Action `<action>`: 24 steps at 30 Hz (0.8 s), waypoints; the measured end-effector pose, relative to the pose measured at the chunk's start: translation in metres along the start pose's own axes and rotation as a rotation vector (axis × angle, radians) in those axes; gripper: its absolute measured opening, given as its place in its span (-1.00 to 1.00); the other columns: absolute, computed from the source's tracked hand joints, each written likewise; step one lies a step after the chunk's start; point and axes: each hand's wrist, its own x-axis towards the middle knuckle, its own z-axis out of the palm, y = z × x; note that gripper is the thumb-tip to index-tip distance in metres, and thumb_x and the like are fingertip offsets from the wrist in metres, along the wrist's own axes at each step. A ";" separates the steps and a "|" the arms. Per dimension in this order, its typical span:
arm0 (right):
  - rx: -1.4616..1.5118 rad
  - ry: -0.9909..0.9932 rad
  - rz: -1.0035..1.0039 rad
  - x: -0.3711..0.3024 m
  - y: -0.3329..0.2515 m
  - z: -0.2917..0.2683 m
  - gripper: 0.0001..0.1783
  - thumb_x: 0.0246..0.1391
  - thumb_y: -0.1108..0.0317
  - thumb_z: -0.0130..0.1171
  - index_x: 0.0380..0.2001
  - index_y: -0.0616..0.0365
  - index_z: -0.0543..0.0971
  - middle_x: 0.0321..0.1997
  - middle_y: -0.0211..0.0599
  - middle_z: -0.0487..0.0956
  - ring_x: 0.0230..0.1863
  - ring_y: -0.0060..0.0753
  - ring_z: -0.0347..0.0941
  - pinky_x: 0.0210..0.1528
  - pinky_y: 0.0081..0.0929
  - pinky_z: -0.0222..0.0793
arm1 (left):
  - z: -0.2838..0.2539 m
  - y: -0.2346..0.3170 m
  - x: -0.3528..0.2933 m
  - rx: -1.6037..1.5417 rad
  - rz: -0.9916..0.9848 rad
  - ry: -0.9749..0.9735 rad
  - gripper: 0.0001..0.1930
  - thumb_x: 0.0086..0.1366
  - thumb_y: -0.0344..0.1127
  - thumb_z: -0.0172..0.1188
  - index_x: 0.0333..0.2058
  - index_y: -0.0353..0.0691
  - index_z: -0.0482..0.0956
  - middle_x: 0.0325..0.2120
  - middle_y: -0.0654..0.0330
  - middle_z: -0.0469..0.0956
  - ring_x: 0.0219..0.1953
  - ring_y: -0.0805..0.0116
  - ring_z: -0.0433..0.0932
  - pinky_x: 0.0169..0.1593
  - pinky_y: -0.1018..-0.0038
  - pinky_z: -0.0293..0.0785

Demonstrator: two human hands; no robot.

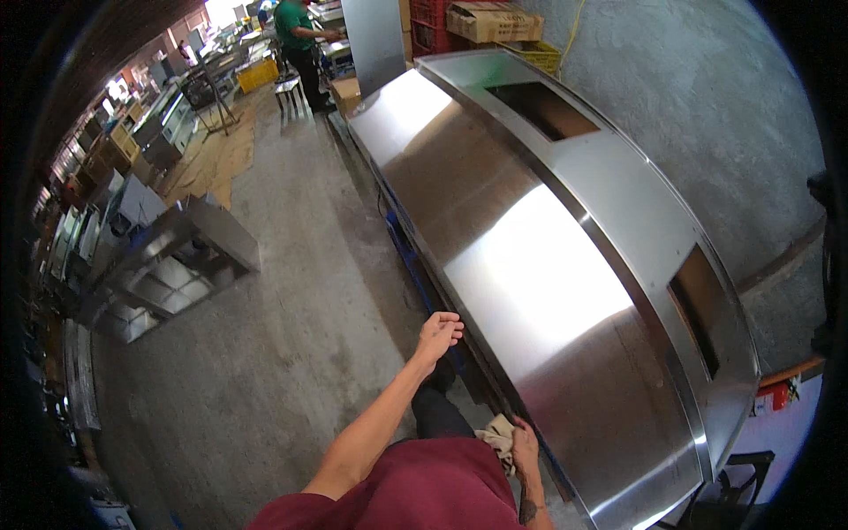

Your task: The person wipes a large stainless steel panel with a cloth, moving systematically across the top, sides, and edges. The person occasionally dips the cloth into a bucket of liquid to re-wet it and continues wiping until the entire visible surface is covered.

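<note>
A long stainless steel hood (pixel 548 256), shiny and box-like with slanted faces, fills the right side in front of me. Two rectangular openings are cut into its upper panel. My left hand (pixel 439 337) is beside the hood's near lower edge, its fingers loosely bent and nothing visible in them. Closer to my body, my right hand (pixel 526 449) grips a crumpled beige cloth (pixel 498 438) by that same edge. Part of the right hand's fingers is hidden behind the cloth. Below the hood's edge runs a blue support bar (pixel 405 247).
Another metal frame-like unit (pixel 172 269) stands on the concrete floor (pixel 291 353) to the left. A person in green (pixel 296 31) works at the far end. Cardboard boxes (pixel 495 22) and crates are stacked behind the hood, against a grey wall (pixel 698 97).
</note>
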 end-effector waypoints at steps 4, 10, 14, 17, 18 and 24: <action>0.630 0.171 0.234 0.009 -0.052 0.037 -0.36 0.50 0.00 0.01 0.32 0.35 0.51 0.19 -0.10 0.63 0.09 -0.21 0.61 0.10 -0.18 0.56 | -0.048 0.040 0.103 -0.072 -0.053 0.148 -0.74 0.59 -0.33 0.13 0.14 -0.30 0.51 -0.04 0.10 0.68 -0.13 0.40 0.67 -0.08 0.41 0.69; 0.895 0.439 0.384 0.004 -0.065 0.058 -0.48 0.46 0.00 0.00 0.08 0.27 0.61 -0.07 -0.14 0.69 -0.20 -0.16 0.61 -0.17 -0.17 0.54 | -0.116 0.084 0.250 -0.155 0.070 0.366 -0.59 0.44 -0.41 0.19 0.23 -0.31 0.47 -0.14 0.15 0.61 -0.17 0.37 0.62 -0.13 0.46 0.66; 1.282 0.407 0.325 -0.002 -0.137 0.081 -0.49 0.42 0.03 -0.12 -0.18 0.20 0.70 -0.37 -0.16 0.75 -0.71 -0.33 0.42 -0.73 -0.32 0.34 | -0.189 0.122 0.343 -0.229 0.133 0.344 -0.89 0.41 -0.20 0.16 -0.19 -0.03 0.56 -0.45 0.36 0.38 -0.41 0.46 0.41 -0.32 0.44 0.42; 1.034 0.533 0.117 -0.009 -0.163 0.094 -0.40 0.40 0.01 -0.14 0.02 0.32 0.67 -0.12 0.09 0.80 -0.35 -0.16 0.75 -0.63 -0.43 0.49 | -0.168 0.149 0.374 -0.306 -0.048 0.208 -0.79 0.43 -0.04 0.09 -0.30 0.01 0.53 -0.40 0.35 0.53 -0.41 0.49 0.48 -0.39 0.47 0.34; 1.080 0.690 0.074 0.005 -0.141 0.099 -0.46 0.38 0.03 -0.08 -0.03 0.30 0.63 -0.15 0.02 0.76 -0.34 -0.15 0.72 -0.55 -0.35 0.51 | -0.186 0.150 0.385 -0.314 -0.098 0.190 -0.76 0.44 -0.01 0.08 -0.27 0.00 0.55 -0.37 0.33 0.57 -0.39 0.47 0.51 -0.38 0.48 0.37; 1.038 1.322 0.088 0.047 -0.131 0.120 -0.64 0.31 0.09 0.11 -0.18 0.23 0.52 -0.23 -0.15 0.64 -0.29 -0.15 0.64 -0.32 -0.10 0.55 | -0.211 0.156 0.412 -0.523 -0.140 0.130 -0.69 0.40 0.07 0.11 -0.15 -0.02 0.57 -0.25 0.34 0.59 -0.21 0.37 0.55 -0.12 0.34 0.48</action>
